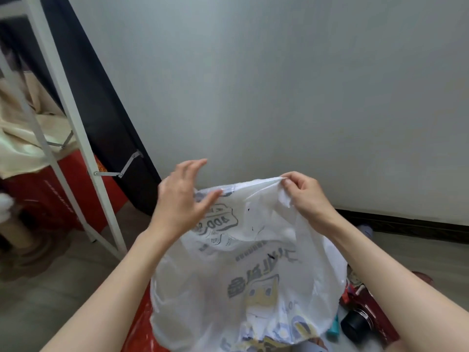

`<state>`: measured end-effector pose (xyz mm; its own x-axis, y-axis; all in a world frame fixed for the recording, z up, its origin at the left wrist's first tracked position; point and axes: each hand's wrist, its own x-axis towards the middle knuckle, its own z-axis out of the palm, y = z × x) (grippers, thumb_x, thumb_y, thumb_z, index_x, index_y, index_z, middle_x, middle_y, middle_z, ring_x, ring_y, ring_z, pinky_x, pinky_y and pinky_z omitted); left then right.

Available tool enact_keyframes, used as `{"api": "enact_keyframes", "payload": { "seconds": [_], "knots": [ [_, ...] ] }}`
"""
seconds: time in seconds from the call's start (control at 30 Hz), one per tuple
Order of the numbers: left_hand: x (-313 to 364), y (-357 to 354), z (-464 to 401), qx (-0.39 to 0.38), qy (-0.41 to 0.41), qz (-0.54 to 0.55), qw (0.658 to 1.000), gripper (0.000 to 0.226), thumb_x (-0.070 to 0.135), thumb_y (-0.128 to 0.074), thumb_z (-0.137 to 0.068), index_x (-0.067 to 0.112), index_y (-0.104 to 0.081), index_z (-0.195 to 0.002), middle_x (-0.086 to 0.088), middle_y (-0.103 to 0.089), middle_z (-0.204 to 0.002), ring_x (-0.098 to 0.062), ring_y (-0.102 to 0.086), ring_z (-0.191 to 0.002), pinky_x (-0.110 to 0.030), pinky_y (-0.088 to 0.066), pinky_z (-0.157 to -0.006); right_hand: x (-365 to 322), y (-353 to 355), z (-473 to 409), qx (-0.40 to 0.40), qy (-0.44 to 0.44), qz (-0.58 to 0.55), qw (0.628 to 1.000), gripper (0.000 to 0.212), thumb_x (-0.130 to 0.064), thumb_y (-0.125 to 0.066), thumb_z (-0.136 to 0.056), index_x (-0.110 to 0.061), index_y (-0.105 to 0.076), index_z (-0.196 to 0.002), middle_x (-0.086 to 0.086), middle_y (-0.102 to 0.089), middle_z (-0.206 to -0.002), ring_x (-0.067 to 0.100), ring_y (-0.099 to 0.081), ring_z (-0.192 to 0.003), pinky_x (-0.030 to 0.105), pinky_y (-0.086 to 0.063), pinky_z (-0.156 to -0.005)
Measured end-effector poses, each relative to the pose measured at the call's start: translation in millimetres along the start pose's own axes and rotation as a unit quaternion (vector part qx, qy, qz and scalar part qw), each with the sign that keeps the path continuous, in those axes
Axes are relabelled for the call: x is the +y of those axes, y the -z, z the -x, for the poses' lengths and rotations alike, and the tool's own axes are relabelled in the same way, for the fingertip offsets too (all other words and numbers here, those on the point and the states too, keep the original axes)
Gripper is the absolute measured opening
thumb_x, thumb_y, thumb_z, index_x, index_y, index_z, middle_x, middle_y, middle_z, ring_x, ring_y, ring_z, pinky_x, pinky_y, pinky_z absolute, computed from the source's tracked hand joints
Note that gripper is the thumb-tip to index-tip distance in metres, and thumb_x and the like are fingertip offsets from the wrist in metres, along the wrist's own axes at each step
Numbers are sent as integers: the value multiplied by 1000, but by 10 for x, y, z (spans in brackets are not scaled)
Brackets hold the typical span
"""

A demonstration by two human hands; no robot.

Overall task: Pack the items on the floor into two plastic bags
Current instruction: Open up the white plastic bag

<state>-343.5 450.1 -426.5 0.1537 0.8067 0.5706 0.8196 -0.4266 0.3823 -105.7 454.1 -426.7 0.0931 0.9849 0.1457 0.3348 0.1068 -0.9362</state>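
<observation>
R hand (303,196) pinches white bag (243,262) rim, L hand (181,199) open.

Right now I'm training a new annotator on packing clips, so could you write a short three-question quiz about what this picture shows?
1. True or false: the right hand pinches the top edge of the white bag.
2. Which best describes the left hand?
A. Fingers spread, beside the bag's rim
B. Fist closed round a bottle
C. Resting flat on the floor
3. Fill in: the bag's printed design reads ____ from the head camera.

Key
1. True: thumb and fingers hold the rim up.
2. A: the fingers are straight and hold nothing.
3. Mirrored: the lettering appears reversed through the thin plastic.
</observation>
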Motion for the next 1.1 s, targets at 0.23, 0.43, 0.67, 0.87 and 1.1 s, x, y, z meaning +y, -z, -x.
{"api": "enact_keyframes", "payload": {
  "seconds": [0.23, 0.43, 0.67, 0.87, 1.1],
  "knots": [
    [371, -278, 37, 4, -115, 56, 992, 24, 31, -57, -82, 20, -60, -102, -1, -71, -89, -25, -67, -70, -39, -54, -59, -87, -31, -5, 40, 27, 43, 998, 12, -15, -58, -87, -16, -69, -81, -5, -66, -73, 9, -58, -71, 17, -45, -65],
    [180, -118, -32, 10, 72, 104, 992, 12, 14, -63, -85, 9, -71, -93, -4, -71, -83, -17, -65, -80, -24, -47, -71, -38, -120, 138, 85, 159, 251, 951, 49, -49, -59, -83, -12, -59, -115, 6, -61, -113, 23, -57, -104, 41, -44, -91],
    [-130, 235, -202, -65, 116, -44, 990, 17, 26, -56, -90, 20, -68, -101, -4, -69, -99, -24, -61, -95, -35, -48, -80, 233, -446, 171, -66, 106, 314, 941, 28, -25, -40, -96, -7, -48, -77, 18, -61, -82, 37, -52, -77, 37, -32, -63],
    [-656, 296, -197, -27, -130, -269, 954, 14, -1, -68, -76, 12, -69, -82, -7, -68, -76, -31, -59, -71, -38, -45, -60, 320, -898, -11, -199, 20, 218, 955, 31, -23, -40, -96, -1, -57, -83, 18, -63, -86, 33, -55, -85, 33, -32, -67],
    [-988, -593, 684, -33, -203, -298, 932, 22, -1, -48, -74, 11, -62, -86, -8, -60, -85, -26, -50, -79, -36, -36, -69, 940, -1553, -183, -188, -18, 265, 946, 29, -26, -40, -95, -15, -48, -70, 18, -63, -90, 36, -57, -94, 36, -33, -65]
  ]
}}
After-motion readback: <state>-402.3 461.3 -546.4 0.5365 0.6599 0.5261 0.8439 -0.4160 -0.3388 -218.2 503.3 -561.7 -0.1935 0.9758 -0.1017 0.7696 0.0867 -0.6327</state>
